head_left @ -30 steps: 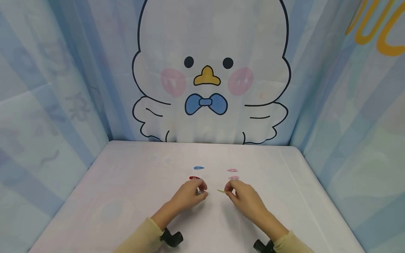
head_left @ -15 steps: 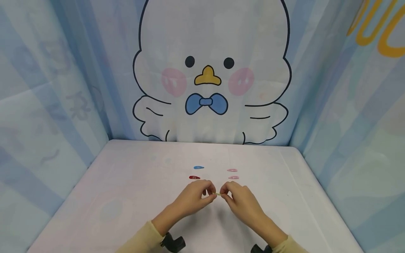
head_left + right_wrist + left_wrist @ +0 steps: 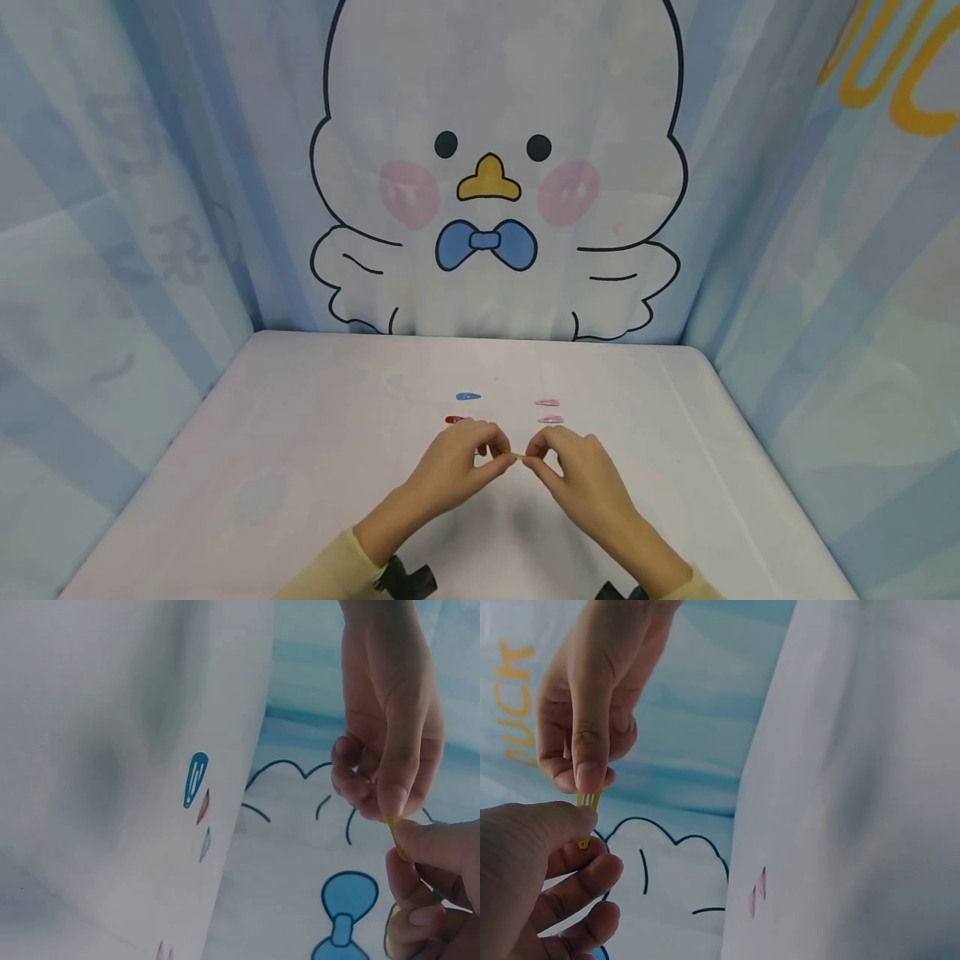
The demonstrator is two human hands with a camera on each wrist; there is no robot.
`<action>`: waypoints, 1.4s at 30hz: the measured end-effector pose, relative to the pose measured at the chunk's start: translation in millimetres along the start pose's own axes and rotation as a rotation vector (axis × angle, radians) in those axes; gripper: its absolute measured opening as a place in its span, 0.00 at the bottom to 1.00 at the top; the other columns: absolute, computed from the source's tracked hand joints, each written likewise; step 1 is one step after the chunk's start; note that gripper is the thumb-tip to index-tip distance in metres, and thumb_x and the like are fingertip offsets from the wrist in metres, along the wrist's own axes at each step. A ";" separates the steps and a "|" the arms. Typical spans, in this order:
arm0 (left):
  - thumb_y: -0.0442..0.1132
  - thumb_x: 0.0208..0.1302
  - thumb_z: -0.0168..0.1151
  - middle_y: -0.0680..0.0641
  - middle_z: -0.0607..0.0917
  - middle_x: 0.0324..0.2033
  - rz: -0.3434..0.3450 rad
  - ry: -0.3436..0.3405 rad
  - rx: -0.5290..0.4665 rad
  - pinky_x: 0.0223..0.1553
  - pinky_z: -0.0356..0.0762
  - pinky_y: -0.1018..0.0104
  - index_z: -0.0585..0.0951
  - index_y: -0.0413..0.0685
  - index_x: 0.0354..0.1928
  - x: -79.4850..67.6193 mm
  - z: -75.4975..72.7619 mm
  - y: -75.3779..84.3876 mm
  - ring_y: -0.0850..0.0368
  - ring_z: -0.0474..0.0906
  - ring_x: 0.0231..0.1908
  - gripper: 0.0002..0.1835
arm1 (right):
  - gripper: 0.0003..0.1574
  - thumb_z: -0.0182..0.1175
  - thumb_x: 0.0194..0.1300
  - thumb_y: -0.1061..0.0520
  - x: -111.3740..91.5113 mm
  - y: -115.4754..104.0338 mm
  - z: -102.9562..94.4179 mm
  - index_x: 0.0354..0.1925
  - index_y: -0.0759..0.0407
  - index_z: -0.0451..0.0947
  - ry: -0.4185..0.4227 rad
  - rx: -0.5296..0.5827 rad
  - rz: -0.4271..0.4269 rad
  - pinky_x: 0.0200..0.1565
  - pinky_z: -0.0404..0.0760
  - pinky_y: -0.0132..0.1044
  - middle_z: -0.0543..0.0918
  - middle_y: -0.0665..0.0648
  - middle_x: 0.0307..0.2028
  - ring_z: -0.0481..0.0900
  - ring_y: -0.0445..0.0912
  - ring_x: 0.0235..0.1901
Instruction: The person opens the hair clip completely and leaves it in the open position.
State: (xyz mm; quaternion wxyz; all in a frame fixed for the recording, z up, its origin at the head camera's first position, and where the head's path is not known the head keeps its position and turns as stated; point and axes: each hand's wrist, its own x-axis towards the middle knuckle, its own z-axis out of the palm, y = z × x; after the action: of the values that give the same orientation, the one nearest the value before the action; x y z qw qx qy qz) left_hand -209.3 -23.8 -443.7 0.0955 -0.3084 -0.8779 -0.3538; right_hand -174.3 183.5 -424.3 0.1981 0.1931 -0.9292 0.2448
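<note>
Close over the table, a yellow snap hair clip [image 3: 587, 799] spans the gap between my two hands. My left hand [image 3: 456, 468] pinches one end between thumb and forefinger. The other end is pinched by the thumb and fingertips of my right hand [image 3: 587, 482]. In the right wrist view a dark blue hair clip [image 3: 196, 780] lies on the table; my left hand mostly covers it in the head view. A red hair clip [image 3: 453, 419] sits just beyond the left hand, with a light blue hair clip [image 3: 468, 397] farther back.
Two pink hair clips, a nearer one [image 3: 551, 419] and a farther one [image 3: 547, 402], lie beyond the right hand. The pale table [image 3: 300, 400] backs onto a curtain [image 3: 495, 308] printed with a duck. Black wrist mounts [image 3: 407, 581] sit near the sleeves.
My hands have come together. The left hand has moved right and now pinches the yellow hair clip, which the right hand alone held before. The clips on the table have not moved.
</note>
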 end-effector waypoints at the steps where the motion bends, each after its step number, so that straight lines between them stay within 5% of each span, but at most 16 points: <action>1: 0.44 0.67 0.71 0.62 0.84 0.30 0.014 0.021 0.004 0.39 0.77 0.72 0.84 0.57 0.37 0.2 -0.5 1.1 0.64 0.77 0.34 0.04 | 0.15 0.78 0.58 0.57 0.2 -1.2 -1.7 0.32 0.42 0.79 0.008 0.002 0.001 0.35 0.69 0.31 0.81 0.35 0.29 0.67 0.30 0.25; 10: 0.41 0.62 0.74 0.61 0.84 0.27 0.039 0.138 0.021 0.37 0.76 0.72 0.84 0.56 0.33 2.0 -3.5 11.1 0.62 0.77 0.33 0.05 | 0.16 0.78 0.56 0.60 -0.6 -7.1 -5.5 0.32 0.46 0.79 0.078 0.011 0.002 0.31 0.74 0.29 0.80 0.40 0.30 0.71 0.33 0.26; 21: 0.42 0.61 0.75 0.59 0.85 0.25 0.065 0.266 0.046 0.32 0.74 0.73 0.85 0.55 0.32 4.8 -0.3 23.1 0.61 0.77 0.30 0.06 | 0.20 0.79 0.53 0.65 -3.6 -6.0 -2.0 0.33 0.53 0.75 0.232 -0.038 -0.114 0.23 0.71 0.27 0.78 0.45 0.29 0.72 0.33 0.22; 30: 0.43 0.62 0.76 0.58 0.86 0.24 -0.033 0.260 0.068 0.31 0.75 0.74 0.87 0.53 0.30 2.8 4.8 28.4 0.63 0.78 0.28 0.06 | 0.20 0.78 0.52 0.67 -5.7 -4.3 5.2 0.32 0.56 0.73 0.287 -0.140 -0.200 0.17 0.65 0.23 0.77 0.49 0.29 0.64 0.32 0.15; 42: 0.42 0.64 0.74 0.57 0.88 0.26 -0.029 0.225 0.080 0.31 0.76 0.73 0.87 0.52 0.32 4.0 2.8 29.0 0.62 0.80 0.30 0.05 | 0.20 0.80 0.51 0.64 -2.7 -2.0 3.9 0.32 0.56 0.76 0.304 -0.204 -0.198 0.17 0.68 0.26 0.79 0.48 0.30 0.70 0.34 0.15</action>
State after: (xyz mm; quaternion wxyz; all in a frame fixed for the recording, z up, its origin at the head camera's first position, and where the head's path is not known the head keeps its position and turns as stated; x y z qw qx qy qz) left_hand -194.6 -3.7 -427.9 0.2006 -0.2498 -0.8794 -0.3522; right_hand -172.2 180.5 -427.9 0.3778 0.2233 -0.8851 0.1549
